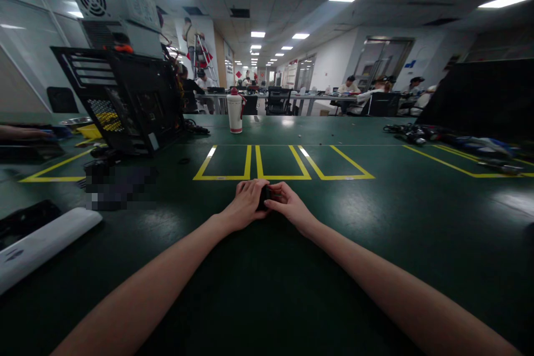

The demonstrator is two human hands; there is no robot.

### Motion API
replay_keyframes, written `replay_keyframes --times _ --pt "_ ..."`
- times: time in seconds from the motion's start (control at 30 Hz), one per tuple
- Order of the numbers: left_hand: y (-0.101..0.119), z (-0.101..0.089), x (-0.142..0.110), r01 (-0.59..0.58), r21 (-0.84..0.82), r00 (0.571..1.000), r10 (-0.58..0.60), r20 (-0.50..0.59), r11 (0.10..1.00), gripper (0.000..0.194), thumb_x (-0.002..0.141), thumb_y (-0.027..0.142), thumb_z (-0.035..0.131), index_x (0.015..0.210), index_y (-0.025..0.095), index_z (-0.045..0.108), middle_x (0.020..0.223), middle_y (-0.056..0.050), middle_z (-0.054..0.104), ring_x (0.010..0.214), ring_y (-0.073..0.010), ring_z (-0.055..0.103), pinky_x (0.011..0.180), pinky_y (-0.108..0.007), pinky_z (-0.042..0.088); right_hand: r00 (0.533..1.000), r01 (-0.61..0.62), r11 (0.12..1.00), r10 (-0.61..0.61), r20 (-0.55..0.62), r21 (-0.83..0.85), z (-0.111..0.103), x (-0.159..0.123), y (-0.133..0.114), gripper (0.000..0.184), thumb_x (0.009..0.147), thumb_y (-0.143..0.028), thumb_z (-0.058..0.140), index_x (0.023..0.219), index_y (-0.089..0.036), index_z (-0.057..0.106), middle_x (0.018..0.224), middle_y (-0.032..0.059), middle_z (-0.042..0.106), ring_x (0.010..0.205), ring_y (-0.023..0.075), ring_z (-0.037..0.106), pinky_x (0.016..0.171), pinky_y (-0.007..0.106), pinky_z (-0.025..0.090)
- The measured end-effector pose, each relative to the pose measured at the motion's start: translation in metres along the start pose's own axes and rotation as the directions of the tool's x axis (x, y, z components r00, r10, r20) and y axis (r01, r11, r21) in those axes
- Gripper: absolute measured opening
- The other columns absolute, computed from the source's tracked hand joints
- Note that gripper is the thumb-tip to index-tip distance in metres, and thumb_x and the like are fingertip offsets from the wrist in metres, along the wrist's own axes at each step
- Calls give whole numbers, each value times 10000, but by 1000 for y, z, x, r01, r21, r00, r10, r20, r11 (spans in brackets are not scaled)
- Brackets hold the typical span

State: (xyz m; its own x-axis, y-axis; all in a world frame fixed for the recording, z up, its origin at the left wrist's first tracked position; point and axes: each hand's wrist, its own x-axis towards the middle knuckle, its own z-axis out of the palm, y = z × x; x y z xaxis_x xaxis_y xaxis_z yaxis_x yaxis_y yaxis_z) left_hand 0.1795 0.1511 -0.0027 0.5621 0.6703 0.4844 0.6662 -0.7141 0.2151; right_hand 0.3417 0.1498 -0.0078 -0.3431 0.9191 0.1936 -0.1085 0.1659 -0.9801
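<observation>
Both my hands meet on a small black object (263, 198) at the middle of the green table (267, 283). My left hand (247, 203) is wrapped round its left side and top, knuckles up. From the right, my right hand (290, 206) pinches the object between thumb and fingers. Most of it is hidden by my fingers, so its kind cannot be made out. Just beyond my hands, yellow tape outlines (283, 178) mark several bays on the tabletop.
A black computer case (137, 100) with power supplies (112, 5) on top stands at left. A white bottle (236, 114) is at the far edge. A long white object (45, 245) lies at left, cables (417, 136) at right. Another person's hand (25, 133) shows far left.
</observation>
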Motion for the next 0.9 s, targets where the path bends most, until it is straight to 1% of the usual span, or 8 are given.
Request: replay_keyframes --times 0.17,0.27,0.37,0.43,0.53,0.67,0.77,0.9 --pt "1 -1 1 -1 3 1000 1 -4 1000 591 706 247 603 1186 188 264 1162 -98 421 1103 -248 392 927 -420 274 999 16 999 -17 -28 -29 1 -2 -3 225 686 -298 614 868 -204 520 912 12 552 868 144 536 769 300 438" --pt "2 -2 1 1 4 1000 -1 4 1000 580 710 249 596 1184 193 267 1160 -95 422 1101 -252 394 923 -424 279 998 -10 998 6 -59 -66 0 -1 -2 269 682 -326 618 904 -206 526 928 20 556 871 153 535 769 313 436" --pt "2 -3 1 4 7 1000 -4 9 1000 569 715 248 589 1182 192 269 1156 -96 426 1097 -253 398 921 -423 281 997 -49 995 43 -71 -87 -1 1 -1 302 684 -324 615 946 -199 533 967 35 562 898 162 535 802 331 427" --pt "2 -3 1 5 3 1000 -5 10 1000 575 714 243 588 1187 195 264 1160 -95 425 1099 -252 398 924 -425 278 998 -53 996 50 -39 -70 -2 1 0 292 685 -312 613 941 -193 536 970 37 568 902 165 542 814 340 427" --pt "2 -2 1 9 0 1000 -9 9 1000 591 702 230 598 1187 201 263 1165 -94 423 1104 -255 396 928 -433 272 1000 0 1000 0 0 -25 -1 0 1 295 655 -257 643 921 -203 526 972 25 568 912 164 548 834 346 428" --pt "2 -2 2 19 -1 1000 -19 8 1000 580 699 234 601 1179 197 277 1151 -93 433 1099 -255 402 934 -437 267 999 51 998 -51 -9 -28 1 -2 -2 261 661 -224 635 892 -213 515 962 13 563 920 154 546 850 337 422" --pt "2 -2 2 17 -3 1000 -17 12 1000 576 707 248 595 1183 192 276 1154 -96 433 1103 -253 401 943 -438 258 999 40 998 -41 -23 -42 2 -3 -3 218 692 -247 609 886 -209 518 953 17 563 912 153 545 828 329 433" --pt "2 -1 2 25 -1 1000 -25 3 1000 561 707 251 594 1173 192 287 1143 -97 440 1101 -257 406 937 -442 267 998 -22 997 17 -64 -73 1 -3 -4 285 684 -278 620 945 -207 531 991 32 570 943 165 537 860 352 412"
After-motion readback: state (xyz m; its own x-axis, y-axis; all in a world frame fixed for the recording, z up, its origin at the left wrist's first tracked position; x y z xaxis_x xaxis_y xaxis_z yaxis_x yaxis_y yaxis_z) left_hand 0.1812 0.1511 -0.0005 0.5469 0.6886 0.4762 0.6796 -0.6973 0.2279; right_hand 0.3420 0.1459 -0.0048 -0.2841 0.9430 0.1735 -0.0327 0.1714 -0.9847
